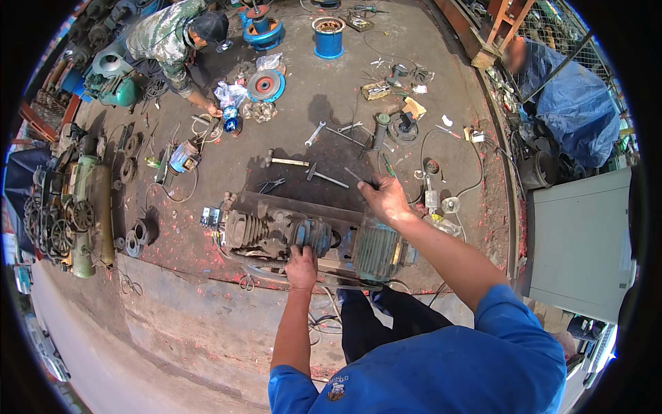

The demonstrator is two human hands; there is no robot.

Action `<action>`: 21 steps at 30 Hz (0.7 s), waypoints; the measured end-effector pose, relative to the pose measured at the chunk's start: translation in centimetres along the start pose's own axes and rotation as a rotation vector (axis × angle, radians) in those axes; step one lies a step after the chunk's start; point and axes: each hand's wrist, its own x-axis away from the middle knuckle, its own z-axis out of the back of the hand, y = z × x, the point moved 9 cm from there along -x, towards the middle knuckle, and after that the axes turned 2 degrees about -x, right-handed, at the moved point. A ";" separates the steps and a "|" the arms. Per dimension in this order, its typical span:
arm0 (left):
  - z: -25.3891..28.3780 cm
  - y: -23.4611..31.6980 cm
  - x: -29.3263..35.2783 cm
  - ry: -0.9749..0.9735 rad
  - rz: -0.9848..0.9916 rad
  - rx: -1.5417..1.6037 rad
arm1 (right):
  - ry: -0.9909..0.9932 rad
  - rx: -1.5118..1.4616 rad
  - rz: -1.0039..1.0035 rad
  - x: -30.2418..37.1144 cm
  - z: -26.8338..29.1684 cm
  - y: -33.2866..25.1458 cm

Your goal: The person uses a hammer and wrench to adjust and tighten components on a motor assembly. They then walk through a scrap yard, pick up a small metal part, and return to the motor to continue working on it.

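Observation:
In front of me lies a greasy air compressor pump [276, 234] with finned cylinders and a worn blue section. My left hand [301, 267] grips the near side of that blue section with curled fingers. Raised over the machine's right part, my right hand [387, 200] is closed around a short thin metal rod [353, 174]; its exact kind is too small to tell. Below that hand sits a green finned electric motor [378, 254]. Just beyond the machine lie a wooden-handled hammer [288, 161], a second hammer [327, 176] and dark pliers [272, 184].
Farther out are a wrench [315, 134], a blue motor housing [329, 38] and a round blue part [266, 85]. At the upper left a person [169, 45] bends over a small blue part. Machine parts [83, 207] line the left; a grey cabinet [580, 241] stands right.

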 end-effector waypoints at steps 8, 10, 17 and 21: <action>-1.5 0.3 0.1 -0.034 -0.051 -0.041 | -0.162 -0.132 -0.199 6.5 -3.5 18.0; -2.0 0.0 0.4 -0.011 -0.043 -0.017 | -0.156 -0.120 -0.227 9.1 -3.1 19.6; -2.4 0.2 0.8 0.020 0.009 -0.098 | -0.233 -0.213 -0.354 13.9 -5.2 26.8; -3.8 0.4 1.2 -0.034 -0.002 -0.292 | -0.309 -0.200 -0.366 14.8 -6.8 29.6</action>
